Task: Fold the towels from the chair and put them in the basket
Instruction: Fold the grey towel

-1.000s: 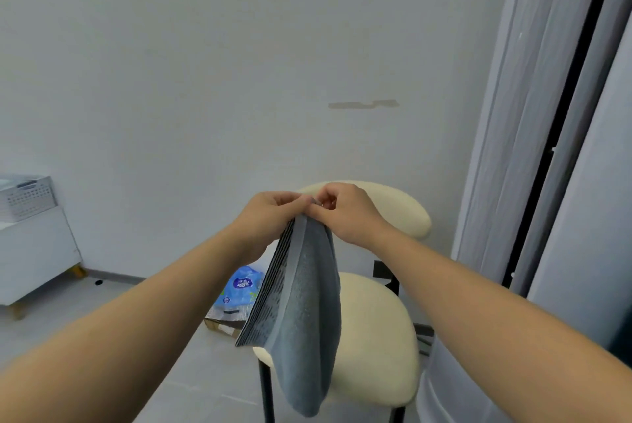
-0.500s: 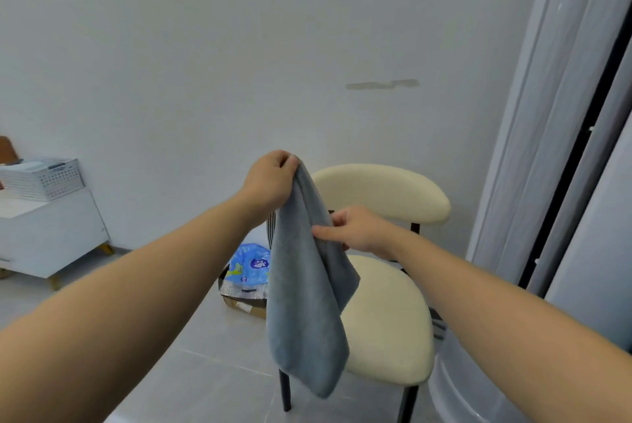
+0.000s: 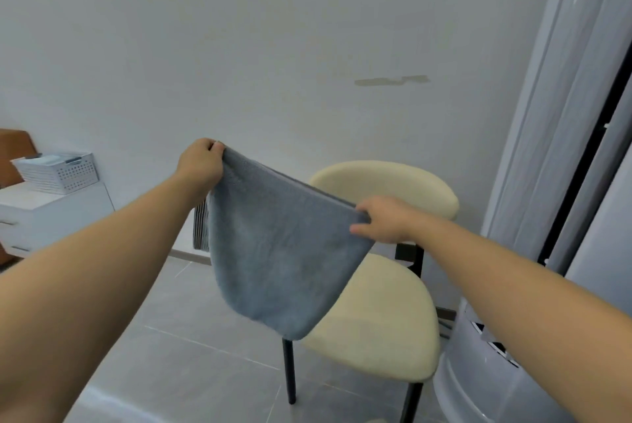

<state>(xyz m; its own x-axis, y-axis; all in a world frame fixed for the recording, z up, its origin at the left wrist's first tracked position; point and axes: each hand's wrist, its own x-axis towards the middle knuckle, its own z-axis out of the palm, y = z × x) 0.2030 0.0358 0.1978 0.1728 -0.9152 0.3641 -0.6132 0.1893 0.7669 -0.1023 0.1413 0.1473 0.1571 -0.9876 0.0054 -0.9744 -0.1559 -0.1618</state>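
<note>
towel (image 3: 280, 265): soft, light, limp, sags in the middle | hold: top corners | left hand (image 3: 201, 162) and right hand (image 3: 383, 224) fingers pinch one corner each | chair (image 3: 383, 316) behind

No writing, label, brand, number or sign can be read on anything in this view.

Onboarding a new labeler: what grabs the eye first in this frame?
A grey towel stretched in mid-air at the centre, its top edge pinched by the left hand up high and the right hand lower down. Right behind and below it stands a cream chair with black legs, its seat bare. Far left, a white basket sits on a low white cabinet.
</note>
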